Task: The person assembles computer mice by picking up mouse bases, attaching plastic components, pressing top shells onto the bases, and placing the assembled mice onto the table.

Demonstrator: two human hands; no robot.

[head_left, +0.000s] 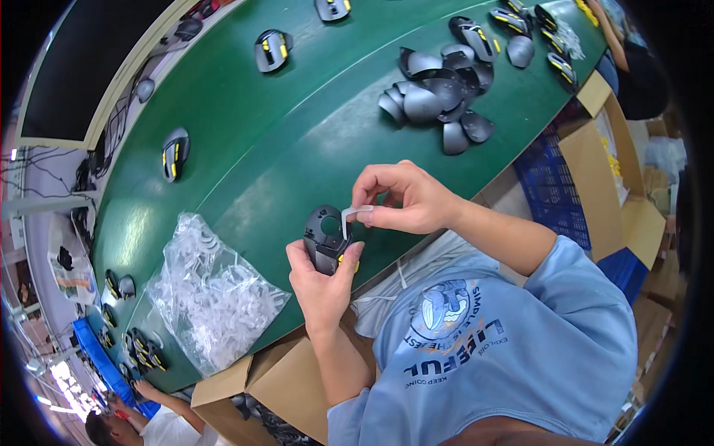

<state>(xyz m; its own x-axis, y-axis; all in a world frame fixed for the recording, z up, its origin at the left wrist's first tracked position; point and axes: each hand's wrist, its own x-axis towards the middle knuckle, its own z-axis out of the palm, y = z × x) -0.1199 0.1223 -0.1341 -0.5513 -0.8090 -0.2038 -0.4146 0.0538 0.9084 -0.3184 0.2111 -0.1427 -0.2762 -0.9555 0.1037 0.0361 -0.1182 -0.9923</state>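
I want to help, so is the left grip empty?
No, the left grip holds a dark mouse-shaped part between thumb and fingers.

The left hand (pixel 318 291) gripped, thumb (pixel 346 264) pointing away from the body; the right hand (pixel 407 197) pinched, wrist (pixel 455 211) nearly straight, its bare forearm (pixel 507 236) slanting in from the right.

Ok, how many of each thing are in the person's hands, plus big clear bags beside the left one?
Black computer mouse body in left hand: 1
White curved strip in right hand: 1
Clear plastic bag: 1
Total: 3
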